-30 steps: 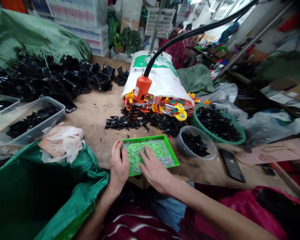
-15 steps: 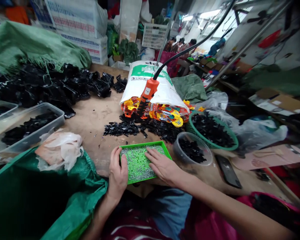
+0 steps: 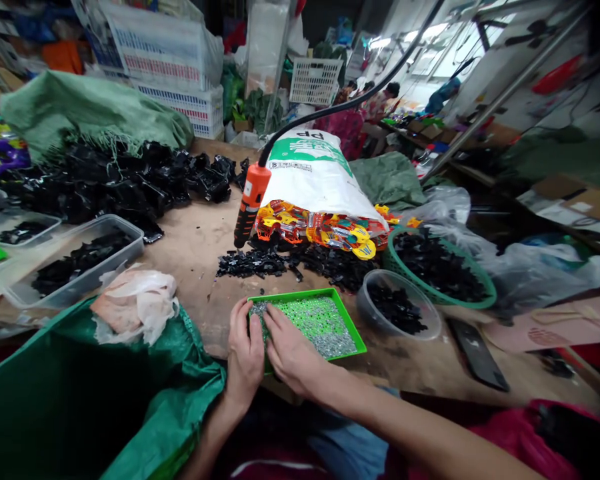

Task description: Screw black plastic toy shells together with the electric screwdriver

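The left hand (image 3: 244,353) grips the near edge of a shallow green plastic tray (image 3: 347,337); the right hand (image 3: 293,357) lies open on loose silver beads (image 3: 325,323). A bump could spill them.

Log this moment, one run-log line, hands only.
left hand: at left edge of green tray | right hand: on small silver pieces

Glossy green plastic tray (image 3: 354,332), glittering silvery beads (image 3: 325,325), woven white plastic sack (image 3: 315,170), rough matt wooden tabletop (image 3: 190,250)
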`<state>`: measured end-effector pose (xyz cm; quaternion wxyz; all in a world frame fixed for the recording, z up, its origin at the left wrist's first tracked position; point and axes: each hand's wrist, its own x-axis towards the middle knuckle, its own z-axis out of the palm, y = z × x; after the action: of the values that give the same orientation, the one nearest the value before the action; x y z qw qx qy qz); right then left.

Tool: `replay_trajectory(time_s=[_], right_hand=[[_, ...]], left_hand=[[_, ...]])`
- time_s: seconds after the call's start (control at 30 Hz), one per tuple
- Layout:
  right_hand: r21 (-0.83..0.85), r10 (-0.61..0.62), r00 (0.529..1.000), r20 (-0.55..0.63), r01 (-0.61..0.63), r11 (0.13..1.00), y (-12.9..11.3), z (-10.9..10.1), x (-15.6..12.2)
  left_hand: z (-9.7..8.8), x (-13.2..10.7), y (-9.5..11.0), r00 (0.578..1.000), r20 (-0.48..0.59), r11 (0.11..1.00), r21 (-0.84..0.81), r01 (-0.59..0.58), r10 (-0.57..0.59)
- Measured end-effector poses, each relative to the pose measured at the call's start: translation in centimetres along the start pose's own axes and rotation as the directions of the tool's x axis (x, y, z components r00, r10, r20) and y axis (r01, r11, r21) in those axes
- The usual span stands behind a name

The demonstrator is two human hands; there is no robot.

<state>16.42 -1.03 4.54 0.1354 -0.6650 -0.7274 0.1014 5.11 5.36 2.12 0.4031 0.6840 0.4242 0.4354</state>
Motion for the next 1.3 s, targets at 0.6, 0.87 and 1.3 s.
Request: replay_trajectory(time_s=[0.6,0.87,1.3], right_hand=[[-0.222,0.009,0.997,0.078,0.009,0.975,5.0,-3.8,-2.3],[0.045,-0.314,0.921,0.233,0.312,0.949,1.9,-3.8,0.1],[-0.064,0.161,0.987,-0.029,-0.162,0.985,9.2,-2.8,-5.2]], left_hand=[[0.1,0.1,0.0,1.000,-0.011,1.000,0.021,-0.018,0.018],[0.1,-0.1,-0.2,1.000,-0.010,0.999,0.038,-0.021,0.022],[0.1,0.2,0.3,1.000,-0.008,0.999,0.039,-0.026,0.026]])
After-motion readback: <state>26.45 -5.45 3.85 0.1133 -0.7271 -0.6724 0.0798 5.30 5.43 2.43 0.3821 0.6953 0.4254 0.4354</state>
